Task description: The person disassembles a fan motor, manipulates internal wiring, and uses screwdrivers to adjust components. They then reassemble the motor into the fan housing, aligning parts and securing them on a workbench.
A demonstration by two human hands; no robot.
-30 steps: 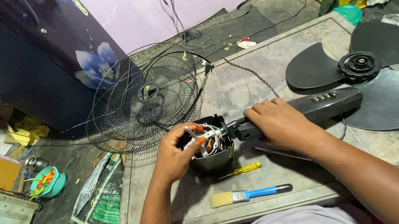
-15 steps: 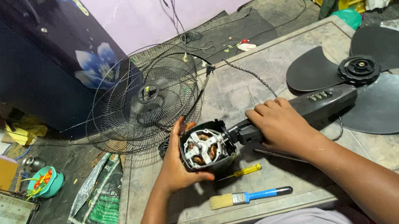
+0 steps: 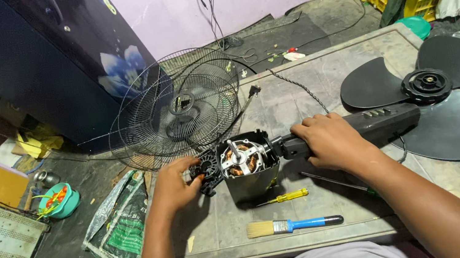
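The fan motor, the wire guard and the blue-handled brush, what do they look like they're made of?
Fan motor: apparently a dark, matte metal housing, with coppery windings and a bright steel-looking shaft showing on top. Wire guard: thin dark wires, likely coated metal. Brush: glossy blue handle, probably plastic, a shiny metal-looking band, pale bristles of unclear fibre.

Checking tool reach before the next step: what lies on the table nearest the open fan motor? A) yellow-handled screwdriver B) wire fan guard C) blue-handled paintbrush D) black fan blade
A: the yellow-handled screwdriver lies just below the fan motor, closer than the paintbrush.
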